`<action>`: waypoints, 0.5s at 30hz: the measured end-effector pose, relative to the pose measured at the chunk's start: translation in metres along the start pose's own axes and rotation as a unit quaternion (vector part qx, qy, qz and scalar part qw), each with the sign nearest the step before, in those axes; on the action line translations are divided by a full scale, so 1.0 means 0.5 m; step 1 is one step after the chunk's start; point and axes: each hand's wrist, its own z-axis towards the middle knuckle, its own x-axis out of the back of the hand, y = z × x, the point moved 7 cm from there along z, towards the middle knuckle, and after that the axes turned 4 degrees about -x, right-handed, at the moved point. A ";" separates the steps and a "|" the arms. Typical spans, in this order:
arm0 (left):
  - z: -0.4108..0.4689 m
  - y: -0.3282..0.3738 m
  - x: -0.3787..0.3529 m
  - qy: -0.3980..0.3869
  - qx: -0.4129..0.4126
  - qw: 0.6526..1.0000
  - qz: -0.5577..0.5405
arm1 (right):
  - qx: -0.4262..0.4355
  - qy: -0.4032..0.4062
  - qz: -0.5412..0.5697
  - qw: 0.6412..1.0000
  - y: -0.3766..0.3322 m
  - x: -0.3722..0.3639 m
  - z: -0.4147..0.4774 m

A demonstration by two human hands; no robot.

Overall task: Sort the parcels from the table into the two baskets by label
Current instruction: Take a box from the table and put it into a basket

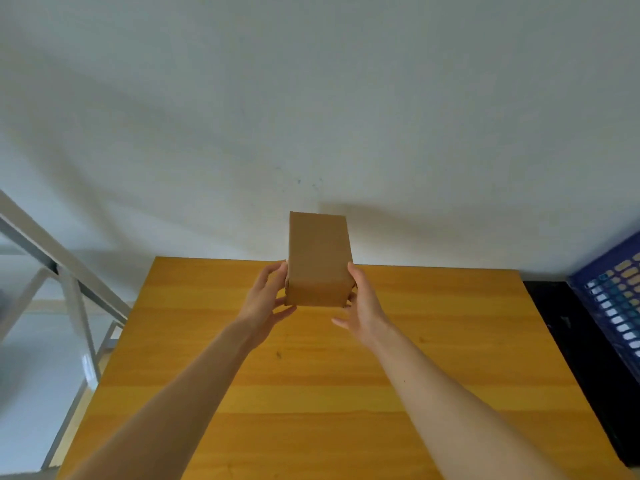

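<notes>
Holding a plain brown cardboard parcel (318, 261) upright, lifted clear of the yellow wooden surface (311, 393), above its far half and in front of the white wall (311, 98). Gripping it low on the left side with the left hand (268, 299), fingers up along the cardboard and thumb tucked under the bottom edge. Clasping the lower right side with the right hand (362, 303), fingers curled round the corner, thumb sticking out towards the camera. Both forearms stretched forward over the near half of the surface. Off the right edge, partly in frame, a dark blue slotted basket (616, 306) next to a black shape (571, 341); off the left edge, a grey metal frame (69, 282).
</notes>
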 end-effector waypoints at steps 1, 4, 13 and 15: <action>-0.011 0.007 -0.011 -0.002 -0.002 1.000 -0.008 | 0.003 -0.015 0.016 1.000 -0.005 0.006 -0.013; -0.051 0.027 -0.050 -0.030 0.006 0.999 -0.038 | 0.034 -0.043 0.035 0.998 -0.027 0.025 -0.053; -0.183 0.077 -0.111 -0.028 -0.059 0.997 -0.027 | 0.209 -0.046 -0.069 0.974 -0.096 0.079 -0.178; -0.214 0.082 -0.120 -0.015 -0.071 0.997 -0.024 | 0.208 -0.068 -0.066 0.974 -0.089 0.083 -0.202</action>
